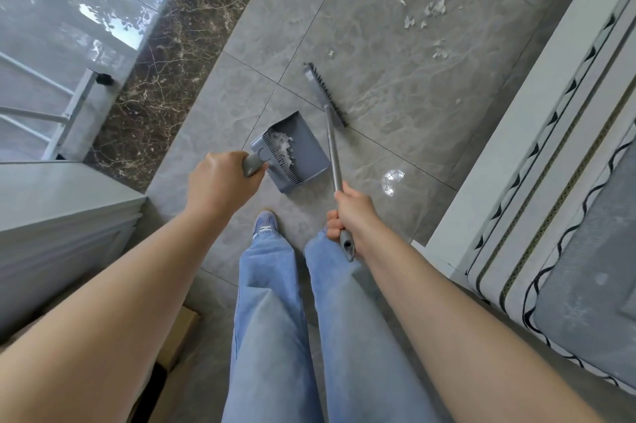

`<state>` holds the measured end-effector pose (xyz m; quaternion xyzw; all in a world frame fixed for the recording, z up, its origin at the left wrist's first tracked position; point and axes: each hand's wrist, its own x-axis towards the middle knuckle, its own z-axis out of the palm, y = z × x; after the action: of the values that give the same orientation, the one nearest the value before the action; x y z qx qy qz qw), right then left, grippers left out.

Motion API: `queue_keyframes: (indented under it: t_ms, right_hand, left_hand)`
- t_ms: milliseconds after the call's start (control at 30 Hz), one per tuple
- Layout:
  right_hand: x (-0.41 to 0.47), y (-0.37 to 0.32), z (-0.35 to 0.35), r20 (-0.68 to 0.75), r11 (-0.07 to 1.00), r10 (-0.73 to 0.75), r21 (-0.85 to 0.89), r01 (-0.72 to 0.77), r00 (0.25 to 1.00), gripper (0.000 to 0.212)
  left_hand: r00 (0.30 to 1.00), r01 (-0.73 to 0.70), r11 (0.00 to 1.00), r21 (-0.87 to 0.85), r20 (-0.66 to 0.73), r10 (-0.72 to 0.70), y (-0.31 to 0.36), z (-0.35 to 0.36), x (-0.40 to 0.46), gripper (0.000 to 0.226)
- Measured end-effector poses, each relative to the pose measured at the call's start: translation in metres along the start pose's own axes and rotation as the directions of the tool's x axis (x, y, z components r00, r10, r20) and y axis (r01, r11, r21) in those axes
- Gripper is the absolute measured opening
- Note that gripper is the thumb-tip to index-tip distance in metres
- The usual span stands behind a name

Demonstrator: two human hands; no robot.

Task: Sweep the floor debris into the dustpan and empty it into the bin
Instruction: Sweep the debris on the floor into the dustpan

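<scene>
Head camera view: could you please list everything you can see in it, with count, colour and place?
dustpan: one, grey, on the floor ahead of the feet, holding white scraps
broom: one, grey with dark bristles, head on the floor right of the dustpan
paper scraps: many, white, scattered on the tiles beyond the broom
floor tiles: grey, with a dark marble strip at left
glass door: one, far left
cabinet: one, pale grey, near left
mattress: one, grey and white, right edge
cardboard box: one, brown, lower left
left hand: grips the dustpan handle
right hand: grips the broom handle
</scene>
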<state>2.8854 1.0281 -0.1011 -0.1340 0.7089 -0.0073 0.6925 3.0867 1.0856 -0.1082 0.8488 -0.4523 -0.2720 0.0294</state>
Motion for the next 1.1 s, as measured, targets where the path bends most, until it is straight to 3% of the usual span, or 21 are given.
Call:
queue_keyframes:
  t_ms: [200, 333, 533, 700, 867, 1033, 1100]
  right_hand:
    - [-0.004, 0.040, 0.019, 0.026, 0.994, 0.103, -0.028, -0.103, 0.994, 0.051]
    - [-0.032, 0.058, 0.013, 0.090, 0.998, 0.044, -0.042, -0.040, 0.995, 0.052]
    - [-0.032, 0.000, 0.013, 0.043, 0.992, -0.073, -0.100, 0.077, 0.996, 0.052]
    - [0.000, -0.059, 0.048, 0.003, 0.996, -0.057, -0.075, 0.057, 0.998, 0.043]
    - [0.017, -0.083, 0.095, -0.019, 0.999, -0.015, 0.032, 0.015, 1.000, 0.034]
    - [0.041, -0.062, 0.161, -0.044, 0.988, 0.089, 0.127, -0.083, 0.995, 0.028]
    - [0.041, -0.038, 0.195, -0.047, 0.993, 0.081, 0.095, -0.077, 0.996, 0.040]
  left_hand:
    - [1.000, 0.006, 1.000, -0.007, 0.014, -0.006, -0.005, -0.003, -0.003, 0.042]
    - [0.999, 0.054, 0.998, 0.011, -0.004, -0.054, -0.014, -0.023, -0.020, 0.041]
    - [0.988, 0.079, 0.996, -0.026, -0.127, -0.082, -0.065, -0.078, -0.032, 0.039]
    - [0.995, 0.043, 0.999, 0.029, -0.094, -0.041, -0.120, -0.118, -0.022, 0.036]
    - [0.994, 0.097, 0.995, 0.033, -0.047, -0.096, -0.158, -0.136, 0.012, 0.034]
    - [0.998, 0.062, 0.993, 0.100, -0.014, -0.061, -0.203, -0.147, 0.054, 0.036]
    - [0.998, 0.068, 0.994, 0.082, -0.010, -0.067, -0.223, -0.153, 0.069, 0.037]
